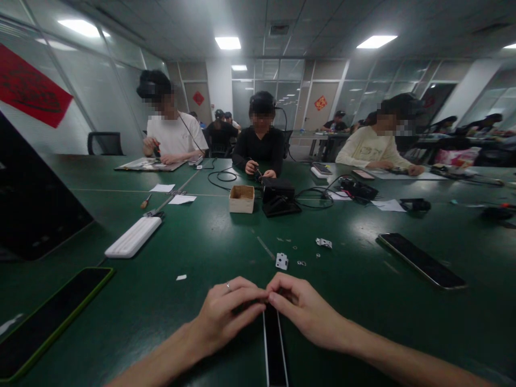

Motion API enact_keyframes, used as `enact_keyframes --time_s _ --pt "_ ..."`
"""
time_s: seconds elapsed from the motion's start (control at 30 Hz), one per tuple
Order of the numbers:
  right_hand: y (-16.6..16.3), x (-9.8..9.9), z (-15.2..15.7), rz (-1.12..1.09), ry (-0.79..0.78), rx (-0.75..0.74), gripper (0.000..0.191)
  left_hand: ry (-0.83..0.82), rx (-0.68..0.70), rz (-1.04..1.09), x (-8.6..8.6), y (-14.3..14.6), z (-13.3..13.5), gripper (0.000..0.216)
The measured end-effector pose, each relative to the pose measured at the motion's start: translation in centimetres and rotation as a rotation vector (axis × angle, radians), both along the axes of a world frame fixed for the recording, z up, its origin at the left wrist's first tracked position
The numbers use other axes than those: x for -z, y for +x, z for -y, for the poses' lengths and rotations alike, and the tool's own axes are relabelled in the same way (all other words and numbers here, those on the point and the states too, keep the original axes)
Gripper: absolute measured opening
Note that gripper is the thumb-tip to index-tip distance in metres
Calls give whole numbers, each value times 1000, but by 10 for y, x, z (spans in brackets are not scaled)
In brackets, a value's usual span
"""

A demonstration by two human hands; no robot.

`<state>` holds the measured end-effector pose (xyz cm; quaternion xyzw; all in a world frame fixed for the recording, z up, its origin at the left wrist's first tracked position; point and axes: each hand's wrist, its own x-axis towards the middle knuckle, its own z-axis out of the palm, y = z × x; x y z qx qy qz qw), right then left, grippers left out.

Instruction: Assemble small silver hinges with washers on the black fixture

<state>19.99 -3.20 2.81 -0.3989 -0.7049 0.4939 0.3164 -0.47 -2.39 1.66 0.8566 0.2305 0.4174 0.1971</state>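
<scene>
1. Head view: the left hand [226, 312] and right hand [310, 314] meet, fingers bent, at the far end of a long, narrow dark bar [276, 349] with pale straight edges; whether either grips it, I cannot tell.
2. Head view: the bar lies on the smooth, glossy green table [209, 236].
3. Head view: beyond the fingers sits a flat, punched white plate [281, 262], near small rings [301, 263].
</scene>
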Motion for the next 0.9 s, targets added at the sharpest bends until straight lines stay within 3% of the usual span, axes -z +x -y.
enact_keyframes --time_s 0.13,0.3,0.43,0.9 --pt "14 8 -10 178 359 87 19 -43 31 -202 -2 -16 -19 23" --pt "34 22 -17 430 624 16 17 -168 49 -424 -3 -31 -33 22" --pt "39 28 -18 569 615 -65 15 -223 60 -485 -2 -29 -32 20" --pt "36 31 -19 506 662 -93 15 -308 20 -467 6 -14 -22 25"
